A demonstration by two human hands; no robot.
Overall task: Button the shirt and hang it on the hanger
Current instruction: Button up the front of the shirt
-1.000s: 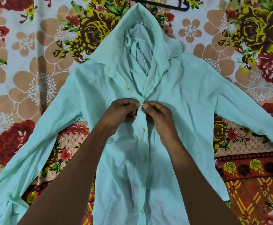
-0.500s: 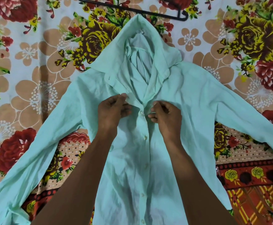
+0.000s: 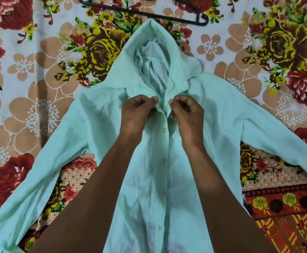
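Observation:
A pale mint-green shirt (image 3: 222, 125) lies face up on a flowered bedsheet, sleeves spread to both sides, collar pointing away from me. Its front placket is closed below my hands, with several small buttons (image 3: 164, 130) showing down the middle. My left hand (image 3: 136, 114) pinches the left front edge just under the collar. My right hand (image 3: 187, 114) pinches the right front edge opposite it, a narrow gap of cloth between them. The neck opening above stays apart. A black hanger (image 3: 149, 14) lies flat beyond the collar, its top cut off by the frame.
The flowered bedsheet (image 3: 39, 106) covers the whole surface. A red and orange patterned cloth (image 3: 285, 216) lies at the lower right, beside the shirt's hem and right sleeve.
Both hands have left the button they were closing and moved up the placket towards the collar. They now grip the two edges higher up. The view has tilted, showing more of the hanger.

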